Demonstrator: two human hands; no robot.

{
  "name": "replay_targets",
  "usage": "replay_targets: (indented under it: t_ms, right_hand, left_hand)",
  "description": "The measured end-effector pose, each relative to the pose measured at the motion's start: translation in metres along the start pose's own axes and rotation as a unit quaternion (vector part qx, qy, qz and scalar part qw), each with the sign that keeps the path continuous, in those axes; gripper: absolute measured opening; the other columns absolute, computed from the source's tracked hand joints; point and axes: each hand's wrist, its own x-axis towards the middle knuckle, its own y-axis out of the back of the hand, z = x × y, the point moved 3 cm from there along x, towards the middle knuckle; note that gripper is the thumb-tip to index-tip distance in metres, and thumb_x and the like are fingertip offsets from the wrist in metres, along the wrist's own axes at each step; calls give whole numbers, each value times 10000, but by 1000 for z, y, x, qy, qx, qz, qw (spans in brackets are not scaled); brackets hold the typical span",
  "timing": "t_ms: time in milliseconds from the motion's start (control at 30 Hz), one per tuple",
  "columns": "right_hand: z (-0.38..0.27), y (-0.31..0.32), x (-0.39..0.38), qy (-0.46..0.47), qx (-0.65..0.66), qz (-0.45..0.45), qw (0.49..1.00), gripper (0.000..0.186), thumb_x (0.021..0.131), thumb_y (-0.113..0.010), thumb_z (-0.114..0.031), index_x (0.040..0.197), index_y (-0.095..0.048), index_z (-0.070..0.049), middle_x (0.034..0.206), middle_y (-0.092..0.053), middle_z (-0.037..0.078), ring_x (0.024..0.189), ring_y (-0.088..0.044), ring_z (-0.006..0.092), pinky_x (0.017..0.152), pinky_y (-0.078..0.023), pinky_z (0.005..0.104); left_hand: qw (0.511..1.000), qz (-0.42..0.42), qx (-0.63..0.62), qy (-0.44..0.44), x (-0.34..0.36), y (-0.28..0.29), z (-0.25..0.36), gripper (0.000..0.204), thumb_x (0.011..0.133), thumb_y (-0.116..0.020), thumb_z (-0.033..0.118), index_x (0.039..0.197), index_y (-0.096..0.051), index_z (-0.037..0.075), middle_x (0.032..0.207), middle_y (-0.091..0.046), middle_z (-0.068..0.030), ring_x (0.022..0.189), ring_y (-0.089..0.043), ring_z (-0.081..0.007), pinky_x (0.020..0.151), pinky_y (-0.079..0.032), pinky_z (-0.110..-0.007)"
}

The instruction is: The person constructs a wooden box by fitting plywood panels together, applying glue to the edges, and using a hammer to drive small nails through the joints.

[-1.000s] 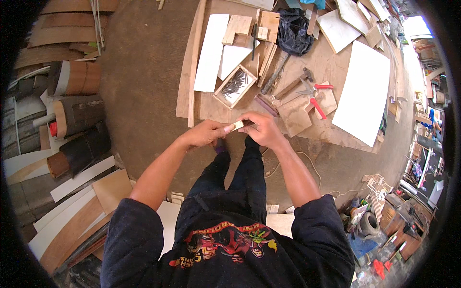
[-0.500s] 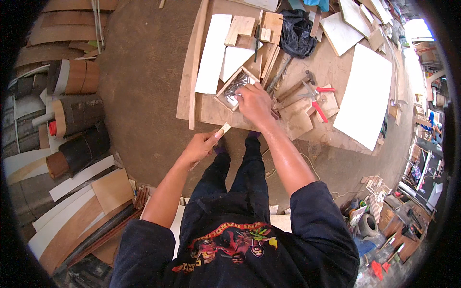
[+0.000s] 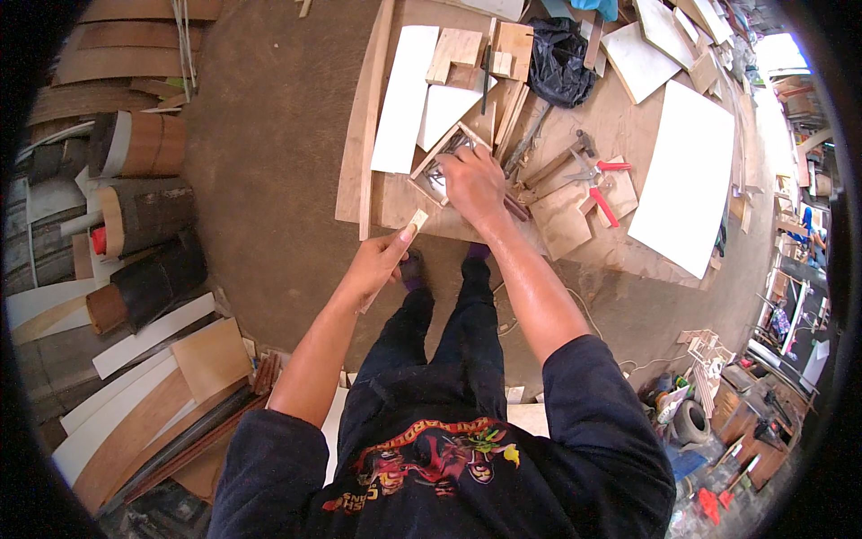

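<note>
My left hand is closed around a thin pale wood strip, whose tip sticks out past the thumb, just off the near edge of the worktable. Over a small open wooden box is my right hand, its fingers curled down among grey metal nails. What the fingertips pinch, if anything, is hidden by the hand. Right of the box lie a hammer and cutting pliers with red handles.
White panels and notched wood blocks cover parts of the table. A black plastic bag sits at the back. Board offcuts are stacked at left; a cable runs over the floor at right.
My left hand has moved a little up and right with the wood strip, closer to the table edge. My right hand has shifted slightly farther into the box, with fingers more bunched.
</note>
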Motion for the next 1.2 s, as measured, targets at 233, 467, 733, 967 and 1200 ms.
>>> replay_targets:
  t_ms: [233, 467, 733, 967, 1200]
  right_hand:
    - [-1, -10, 5, 54, -24, -10, 998, 148, 791, -710, -147, 919, -784, -144, 953, -688, 42, 1041, -631, 280, 836, -559, 442]
    - [-3, -7, 3, 50, -28, -2, 998, 175, 813, -693, -156, 965, -779, -144, 978, -699, 46, 1055, -631, 284, 853, -549, 460]
    - [3, 0, 6, 48, -27, -45, 997, 216, 839, -681, -127, 1023, -786, -170, 982, -716, 12, 1016, -640, 251, 869, -542, 416]
    - [12, 4, 2, 30, 54, -30, 998, 214, 863, -651, -103, 1020, -783, -164, 964, -719, 30, 1039, -657, 260, 896, -555, 432]
    - [11, 2, 4, 73, 0, -38, 997, 137, 854, -656, -108, 934, -766, -126, 959, -702, 41, 1029, -655, 266, 873, -561, 416]
  left_hand:
    - [996, -53, -64, 22, -2, 0, 2, 802, 1033, -520, 686, 1226, -681, -75, 956, -719, -105, 682, -630, -129, 613, -558, -295]
    - [971, -144, -187, 37, 3, -4, -9, 726, 1090, -397, 637, 1350, -599, -11, 1016, -734, -129, 715, -655, -154, 609, -573, -305]
    - [948, -195, -241, 68, 8, -12, -9, 689, 1124, -281, 603, 1441, -545, 52, 1042, -733, -161, 722, -656, -183, 605, -568, -313]
    - [941, -207, -263, 55, 10, -15, -14, 693, 1111, -319, 618, 1434, -540, 46, 1037, -720, -164, 735, -651, -185, 599, -563, -314]
    - [938, -201, -275, 62, 5, -19, -8, 691, 1101, -366, 625, 1393, -548, 25, 1007, -702, -151, 725, -638, -178, 594, -552, -317]
